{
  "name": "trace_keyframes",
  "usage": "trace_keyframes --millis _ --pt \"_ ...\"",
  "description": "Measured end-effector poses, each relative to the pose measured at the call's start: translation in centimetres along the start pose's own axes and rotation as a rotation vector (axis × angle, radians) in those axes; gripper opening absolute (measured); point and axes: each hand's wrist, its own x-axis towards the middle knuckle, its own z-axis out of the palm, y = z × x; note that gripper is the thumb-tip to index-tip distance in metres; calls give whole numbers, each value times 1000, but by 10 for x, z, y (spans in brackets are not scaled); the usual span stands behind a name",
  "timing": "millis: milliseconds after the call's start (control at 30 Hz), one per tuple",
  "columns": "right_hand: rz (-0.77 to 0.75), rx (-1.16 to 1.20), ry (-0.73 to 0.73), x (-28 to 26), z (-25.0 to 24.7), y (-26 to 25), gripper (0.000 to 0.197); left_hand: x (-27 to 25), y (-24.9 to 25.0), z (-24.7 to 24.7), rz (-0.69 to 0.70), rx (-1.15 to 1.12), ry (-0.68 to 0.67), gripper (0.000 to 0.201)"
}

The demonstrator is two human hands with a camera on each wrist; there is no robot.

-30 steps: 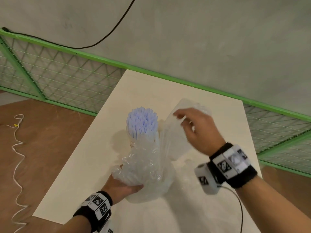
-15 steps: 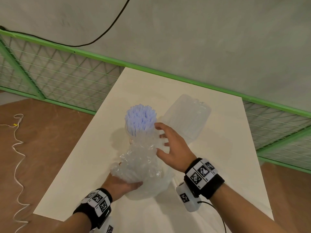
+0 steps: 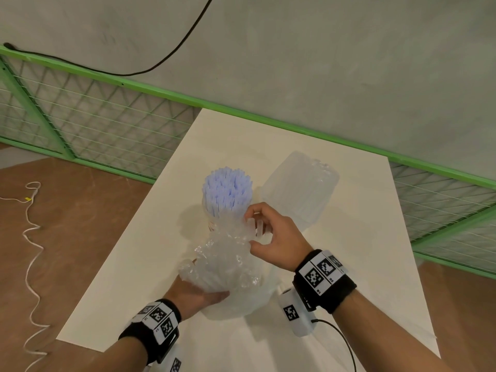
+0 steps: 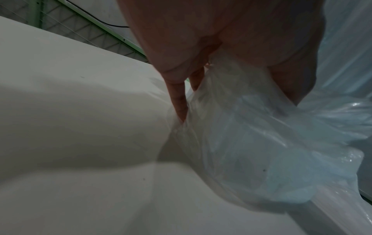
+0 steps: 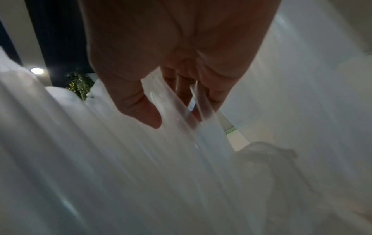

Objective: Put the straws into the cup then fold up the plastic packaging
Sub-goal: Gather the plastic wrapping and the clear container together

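Plastic packaging [image 3: 225, 267] now gets pinched at its mouth by the right hand [image 3: 276, 237], which has come back from dropping an empty wrapper [image 3: 300, 189]. Left hand [image 3: 197, 294] keeps gripping its base, so more straws [image 3: 228, 189] can follow

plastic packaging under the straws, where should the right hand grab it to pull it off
Best at the crumpled upper edge of the plastic packaging, just below the straws, coming in from the right side. The film is bunched there, so it should pinch easily, and the right hand is already at it while the left hand grips the lower end.
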Motion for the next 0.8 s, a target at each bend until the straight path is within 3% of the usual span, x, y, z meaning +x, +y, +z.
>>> trace_keyframes --millis 133,300,400,533,733,800 --pt "-51 -23 46 -1 -1 -2 50 0 1 0 4 15 -8 48" --pt "-175 -99 140 -6 6 4 28 -2 2 -1 -14 19 -10 47" --pt "-147 -71 118 -7 6 3 29 -5 9 0 -16 11 -37 40" --pt "-148 -27 37 -7 2 -5 44 -8 14 1 0 10 -62 38" --pt "-159 -93 99 -8 2 3 26 -4 7 -2 -1 4 -34 51" --pt "-138 -80 119 -12 3 3 22 -6 11 -1 -2 21 -43 44"
